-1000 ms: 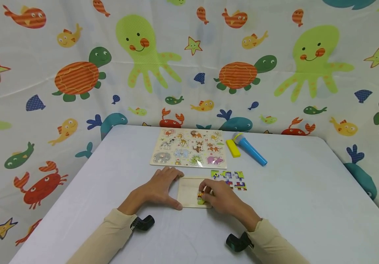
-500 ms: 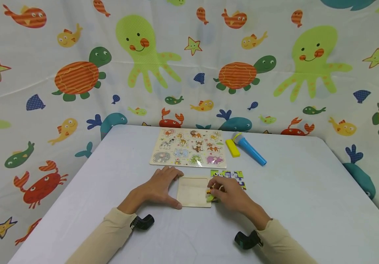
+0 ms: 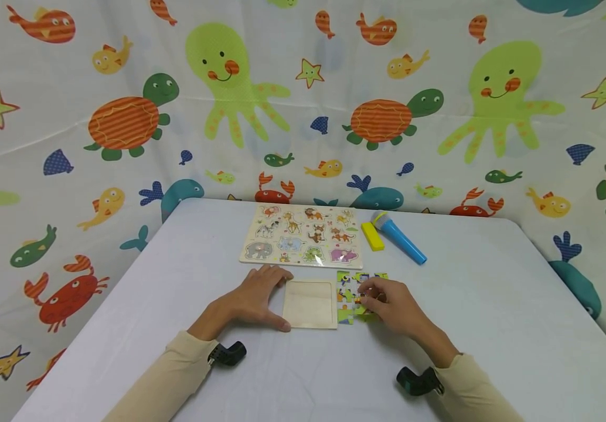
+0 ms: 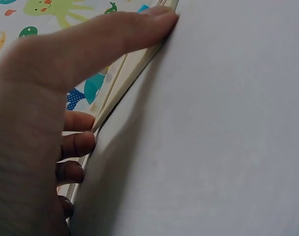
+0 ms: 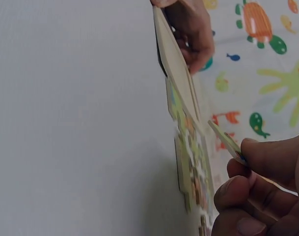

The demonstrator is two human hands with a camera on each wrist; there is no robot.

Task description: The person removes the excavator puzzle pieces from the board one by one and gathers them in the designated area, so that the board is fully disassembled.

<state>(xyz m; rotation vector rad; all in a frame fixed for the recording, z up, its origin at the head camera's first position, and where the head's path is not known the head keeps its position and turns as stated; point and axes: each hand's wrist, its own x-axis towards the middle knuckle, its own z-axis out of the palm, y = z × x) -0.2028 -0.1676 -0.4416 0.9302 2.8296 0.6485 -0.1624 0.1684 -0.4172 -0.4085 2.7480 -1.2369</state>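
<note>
A square wooden puzzle tray [image 3: 310, 305] lies on the table, its bare inner face showing. My left hand [image 3: 257, 299] holds it at the left side, thumb at the near corner and fingertips at the far one; the left wrist view shows the thumb [image 4: 139, 32] along the tray's edge. Against the tray's right side lie several colourful jigsaw pieces [image 3: 345, 296]. Over them, my right hand [image 3: 395, 302] pinches one jigsaw piece [image 5: 227, 139] between thumb and fingers, tilted and raised above the others in the right wrist view. That hand hides some pieces from the head view.
Behind the tray lies a wooden animal puzzle board [image 3: 303, 236]. To its right are a yellow block [image 3: 373, 237] and a blue toy microphone [image 3: 402, 240]. A printed sea-animal cloth [image 3: 303, 105] hangs at the back of the white table [image 3: 493, 305].
My right hand has moved right, from over the tray to over the loose pieces, carrying a jigsaw piece. More pieces now show beside the tray. My left hand has stayed in place.
</note>
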